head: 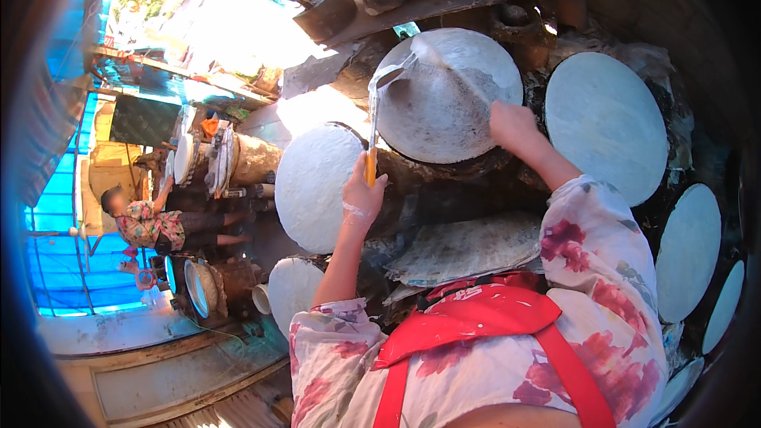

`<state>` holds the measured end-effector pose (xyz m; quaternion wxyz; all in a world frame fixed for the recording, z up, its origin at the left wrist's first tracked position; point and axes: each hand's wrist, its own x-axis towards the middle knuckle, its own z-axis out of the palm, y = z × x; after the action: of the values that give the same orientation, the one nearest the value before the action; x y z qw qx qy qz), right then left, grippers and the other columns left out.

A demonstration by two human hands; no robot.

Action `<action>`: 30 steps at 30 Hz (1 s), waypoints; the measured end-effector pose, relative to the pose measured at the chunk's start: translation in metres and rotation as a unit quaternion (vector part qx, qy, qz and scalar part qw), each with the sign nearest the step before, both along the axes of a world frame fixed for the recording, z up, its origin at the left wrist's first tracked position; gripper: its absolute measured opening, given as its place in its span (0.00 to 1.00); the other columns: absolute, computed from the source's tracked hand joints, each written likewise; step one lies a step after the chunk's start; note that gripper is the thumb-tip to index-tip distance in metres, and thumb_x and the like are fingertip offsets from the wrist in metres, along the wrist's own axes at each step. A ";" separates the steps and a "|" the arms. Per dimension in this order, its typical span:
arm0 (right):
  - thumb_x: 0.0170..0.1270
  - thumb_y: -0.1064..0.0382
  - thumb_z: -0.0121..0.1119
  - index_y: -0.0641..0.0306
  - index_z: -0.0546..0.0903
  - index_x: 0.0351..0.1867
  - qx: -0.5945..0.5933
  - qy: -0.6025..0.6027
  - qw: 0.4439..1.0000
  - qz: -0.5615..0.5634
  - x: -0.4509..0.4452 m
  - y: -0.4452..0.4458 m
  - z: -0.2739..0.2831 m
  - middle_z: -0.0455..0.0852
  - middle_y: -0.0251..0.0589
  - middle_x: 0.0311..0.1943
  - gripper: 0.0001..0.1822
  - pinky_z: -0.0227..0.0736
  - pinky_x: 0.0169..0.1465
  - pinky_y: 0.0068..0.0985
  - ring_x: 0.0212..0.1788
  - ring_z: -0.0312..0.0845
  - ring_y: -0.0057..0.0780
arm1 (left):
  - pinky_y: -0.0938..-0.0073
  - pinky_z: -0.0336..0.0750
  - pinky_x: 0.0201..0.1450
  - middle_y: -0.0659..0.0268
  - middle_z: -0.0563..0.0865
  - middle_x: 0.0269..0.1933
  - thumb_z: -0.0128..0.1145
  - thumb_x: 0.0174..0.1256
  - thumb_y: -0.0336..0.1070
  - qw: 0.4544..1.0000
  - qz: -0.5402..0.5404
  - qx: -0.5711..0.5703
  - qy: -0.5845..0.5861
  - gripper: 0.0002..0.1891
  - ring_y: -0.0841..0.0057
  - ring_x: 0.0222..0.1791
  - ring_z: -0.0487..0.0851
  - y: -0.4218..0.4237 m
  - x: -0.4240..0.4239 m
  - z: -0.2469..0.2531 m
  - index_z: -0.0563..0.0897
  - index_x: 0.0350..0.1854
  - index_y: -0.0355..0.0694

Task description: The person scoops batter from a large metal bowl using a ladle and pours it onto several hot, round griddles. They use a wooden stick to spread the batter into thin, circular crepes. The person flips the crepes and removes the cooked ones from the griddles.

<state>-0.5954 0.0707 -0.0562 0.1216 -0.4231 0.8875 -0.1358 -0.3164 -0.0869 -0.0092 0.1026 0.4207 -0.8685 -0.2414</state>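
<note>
My left hand (362, 193) grips the yellow handle of a metal ladle (389, 75), whose bowl hangs over the left side of a round griddle (440, 119). White residue coats the ladle. My right hand (514, 125) is closed around a thin, pale, motion-blurred tool (461, 74) that reaches across the same griddle; its exact kind cannot be told. The griddle's surface is part white, part grey and bare-looking. To its left stands a disc covered in thick white coating (318, 190), and to its right another white-coated disc (606, 128).
Further white discs (689, 252) line the right side. Stacked pale sheets (469, 246) lie between my arms, near my red apron (469, 321). Dark pots (324, 12) sit beyond the griddle. At left, a person (151, 223) stands near more round discs (185, 153).
</note>
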 end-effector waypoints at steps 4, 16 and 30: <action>0.55 0.68 0.50 0.67 0.79 0.31 0.000 -0.011 1.000 -0.026 -0.023 0.004 -0.018 0.85 0.56 0.29 0.08 0.77 0.39 0.42 0.35 0.83 0.49 | 0.65 0.69 0.59 0.48 0.77 0.57 0.63 0.55 0.39 0.999 -0.013 0.019 0.025 0.35 0.55 0.57 0.76 0.007 0.010 0.007 0.65 0.66 0.35; 0.55 0.68 0.50 0.66 0.80 0.32 0.012 0.025 0.999 0.041 -0.027 -0.014 -0.031 0.85 0.53 0.29 0.08 0.77 0.38 0.40 0.34 0.83 0.48 | 0.80 0.68 0.21 0.68 0.76 0.25 0.61 0.59 0.34 0.938 0.121 0.302 0.119 0.27 0.82 0.20 0.75 0.027 0.043 0.014 0.70 0.61 0.33; 0.54 0.67 0.50 0.66 0.82 0.32 0.039 0.009 0.992 0.116 -0.004 -0.014 -0.011 0.85 0.54 0.31 0.09 0.76 0.41 0.40 0.37 0.83 0.49 | 0.85 0.62 0.15 0.71 0.70 0.23 0.50 0.68 0.33 0.840 0.108 0.404 0.344 0.17 0.86 0.13 0.67 0.057 0.048 0.021 0.66 0.57 0.38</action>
<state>-0.5998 0.0563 -0.0672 0.1454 -0.5191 0.8383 -0.0822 -0.2680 -0.0297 0.0121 0.2413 0.4059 -0.5513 -0.6878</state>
